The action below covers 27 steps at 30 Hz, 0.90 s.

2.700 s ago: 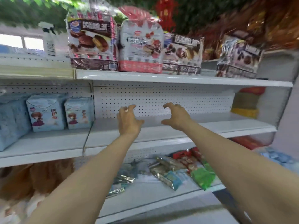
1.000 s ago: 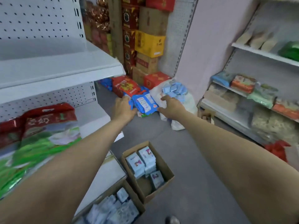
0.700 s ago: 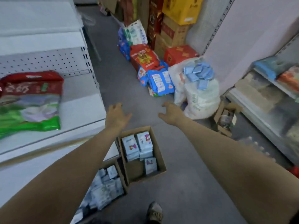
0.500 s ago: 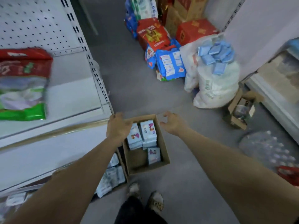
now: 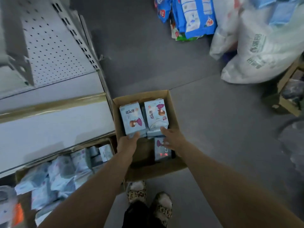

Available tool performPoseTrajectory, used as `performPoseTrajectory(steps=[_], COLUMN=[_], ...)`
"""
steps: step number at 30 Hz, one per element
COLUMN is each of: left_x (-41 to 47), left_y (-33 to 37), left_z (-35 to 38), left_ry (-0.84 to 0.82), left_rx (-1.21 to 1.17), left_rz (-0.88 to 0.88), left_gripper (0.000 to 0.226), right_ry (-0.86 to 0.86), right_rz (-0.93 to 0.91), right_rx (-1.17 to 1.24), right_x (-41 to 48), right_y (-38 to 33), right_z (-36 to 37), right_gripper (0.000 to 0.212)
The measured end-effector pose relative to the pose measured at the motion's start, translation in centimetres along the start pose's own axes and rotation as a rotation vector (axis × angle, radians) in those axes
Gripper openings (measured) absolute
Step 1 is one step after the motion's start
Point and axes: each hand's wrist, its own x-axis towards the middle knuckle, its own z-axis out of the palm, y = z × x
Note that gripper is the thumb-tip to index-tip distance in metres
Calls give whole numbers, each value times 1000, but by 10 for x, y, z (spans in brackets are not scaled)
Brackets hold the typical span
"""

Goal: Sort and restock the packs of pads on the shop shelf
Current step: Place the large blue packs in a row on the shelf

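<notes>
- Head view: an open cardboard box (image 5: 156,170) sits on the grey floor (image 5: 213,129), just right of the white shelf (image 5: 54,127).
- Two pale blue packs of pads lie side by side in its far half: a left pack (image 5: 132,119) and a right pack (image 5: 157,115). A third pack (image 5: 162,151) lies lower, at the near right.
- Left hand (image 5: 127,143) meets the left pack's near end; I cannot tell whether its fingers are grasping it.
- Right hand (image 5: 171,139) touches the right pack's near end, fingers released and fairly straight.
- A second box (image 5: 92,144) under the shelf holds more blue packs (image 5: 62,176).
- A white sack (image 5: 263,55) stands far right.
</notes>
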Motion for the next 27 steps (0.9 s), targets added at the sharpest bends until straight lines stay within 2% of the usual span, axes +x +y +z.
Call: performPoseTrajectory(steps=[2,4,8,11,16,22,27], left_x=[32,62,103,123,139,140,143], left_y=[-10,-20,-28,-29,-38,-38,-36], left_z=[16,29,46,53,56,50,56], left_ry=[-5,-4,-9,0,-61,-51,-32], left_rx=[-220,-395,-629,-778,-790,-846,-898], left_rz=[-139,-205,-241,-225,-168,-160,-168], left_gripper=[55,55,56,59,73,83,85], right_ry=[-32,-55,-55,-36,31,39,64], right_rz=[43,86,101,84,42,59,64], right_rx=[151,312,509,571,655,686,671], right_x=[35,66,108,129,148,156,164], right_y=[12,22,30,32,34,39,36], right_z=[9,18,35,44,49,44,33], right_gripper=[30,41,47,60,78,79,70])
